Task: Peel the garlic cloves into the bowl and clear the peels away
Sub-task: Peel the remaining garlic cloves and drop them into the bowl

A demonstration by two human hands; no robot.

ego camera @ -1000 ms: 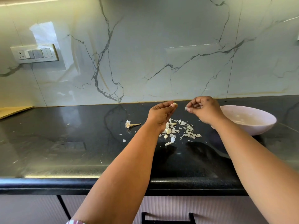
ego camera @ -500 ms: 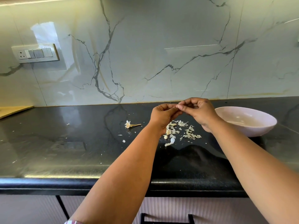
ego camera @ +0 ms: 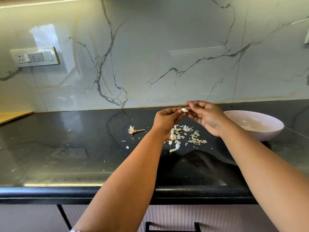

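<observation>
Black stone counter (ego camera: pixel 66 158) under a veined marble backsplash (ego camera: pixel 167 56), switch plate (ego camera: pixel 35 56) on the left wall. A second ago your hands were apart, left pinching a clove, right holding a scrap of skin; half a second ago they met over the peel pile; now they sit raised above the counter with the garlic clove (ego camera: pixel 184 110) between them. Your left hand (ego camera: pixel 167 120) pinches the clove at its fingertips, fingers curled. Your right hand (ego camera: pixel 206 117) is turned palm toward you, fingers loosely bent, its fingertips touching or just beside the clove's far end; can't tell if it has a grip on skin. Reads as you coming back in for another strip, so peeling on this clove is probably not finished. The clove looks pale, smooth and glossy on the visible side, mostly bare; any skin left is too small to make out. The bowl (ego camera: pixel 274 129) sits on the counter to your right, near the right wrist, pale pink-white, its inside mostly pale and shiny; contents not clear. The peels (ego camera: pixel 195 139) lie scattered on the counter below your hands, papery white flakes plus a couple of thicker pieces. A dried garlic stem (ego camera: pixel 133 130) lies to the left of the pile, apart from it. Clearing the peels is not started, judging from the pile.
</observation>
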